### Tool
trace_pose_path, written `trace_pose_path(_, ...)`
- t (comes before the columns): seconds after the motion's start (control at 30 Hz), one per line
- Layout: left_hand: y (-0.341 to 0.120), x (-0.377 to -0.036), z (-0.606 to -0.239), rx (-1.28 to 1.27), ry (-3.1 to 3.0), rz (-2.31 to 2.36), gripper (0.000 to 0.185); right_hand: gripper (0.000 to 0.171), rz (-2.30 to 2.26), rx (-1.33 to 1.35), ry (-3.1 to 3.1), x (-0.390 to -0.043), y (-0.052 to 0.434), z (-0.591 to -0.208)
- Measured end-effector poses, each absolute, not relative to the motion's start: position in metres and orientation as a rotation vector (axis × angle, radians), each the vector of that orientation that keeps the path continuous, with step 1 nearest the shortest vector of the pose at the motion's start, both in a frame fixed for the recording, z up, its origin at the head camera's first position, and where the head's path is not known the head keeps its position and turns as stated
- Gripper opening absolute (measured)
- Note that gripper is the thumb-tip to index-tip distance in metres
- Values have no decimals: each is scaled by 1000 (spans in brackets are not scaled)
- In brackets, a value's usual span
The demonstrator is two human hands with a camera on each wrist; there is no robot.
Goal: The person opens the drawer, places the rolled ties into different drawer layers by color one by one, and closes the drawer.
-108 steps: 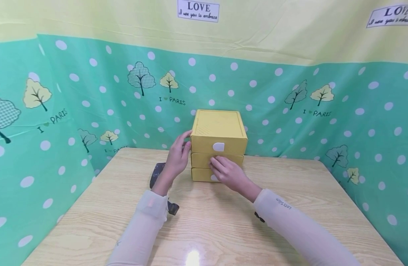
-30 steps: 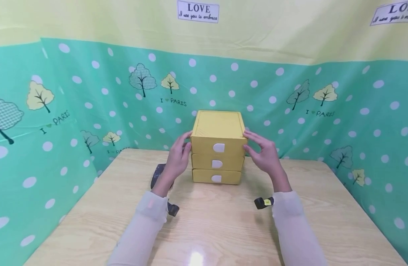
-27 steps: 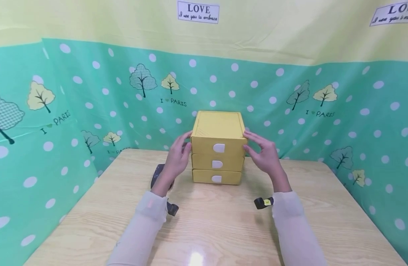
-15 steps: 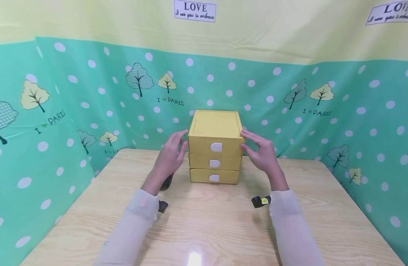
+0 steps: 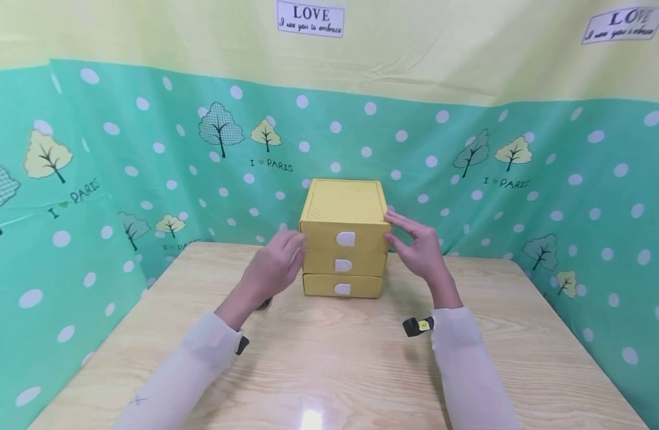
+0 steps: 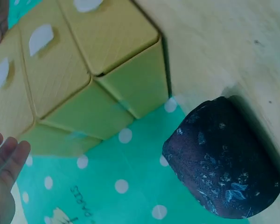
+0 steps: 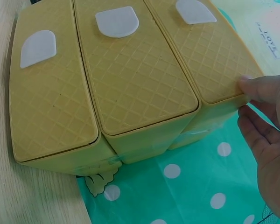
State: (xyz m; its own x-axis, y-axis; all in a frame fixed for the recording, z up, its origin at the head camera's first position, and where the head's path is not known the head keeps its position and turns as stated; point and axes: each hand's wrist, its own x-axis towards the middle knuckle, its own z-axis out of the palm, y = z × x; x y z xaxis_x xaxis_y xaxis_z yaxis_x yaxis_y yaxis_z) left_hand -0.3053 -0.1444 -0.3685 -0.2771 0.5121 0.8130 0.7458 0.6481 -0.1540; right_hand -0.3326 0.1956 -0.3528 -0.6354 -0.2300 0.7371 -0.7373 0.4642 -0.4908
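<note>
- Yellow, with a waffle texture, the three-drawer box (image 5: 342,239) stands at the far middle of your wooden table (image 5: 340,364), all three drawers pushed in, each with a white tab handle (image 5: 345,239).
- Your right hand (image 5: 418,251) has its fingers nearly straight; the thumb tip (image 7: 250,85) touches the top drawer's front right corner, and the other fingers lie along the box's right side.
- Your left hand (image 5: 274,266) sits just beside the box's left front edge, fingers loosely bent and holding nothing; whether it touches the box cannot be told.
- A dark patterned pouch (image 6: 226,156) lies on the table left of the box, against the green dotted backdrop (image 5: 147,173).
</note>
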Motion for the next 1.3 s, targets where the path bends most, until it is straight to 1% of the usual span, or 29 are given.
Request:
trace_pose_path(0.2, -134, -297, -379, -1130, -1922, -230, 24, 44, 1117, 812, -2121, -333, 195, -354)
trace_pose_path(0.5, -114, -293, -398, -1279, -1933, -64, 23, 43, 1114, 799, -2127, -333, 194, -352)
trace_pose_path(0.67, -99, -293, -412, -1369, -1938, 163, 29, 43, 1125, 791, -2132, -332, 194, -352)
trace_pose_path(0.87, -85, -297, -427, -1418, -1934, 413, 31, 43, 1126, 800, -2117, -332, 196, -352)
trace_pose_path(1.2, -75, -315, -441, -1444, -1954, 598, 31, 43, 1173, 816, -2098, -334, 195, -352)
trace_pose_path(1.3, -72, -318, -441, -1452, -1924, 665, 30, 42, 1176, 810, -2095, -322, 190, -344)
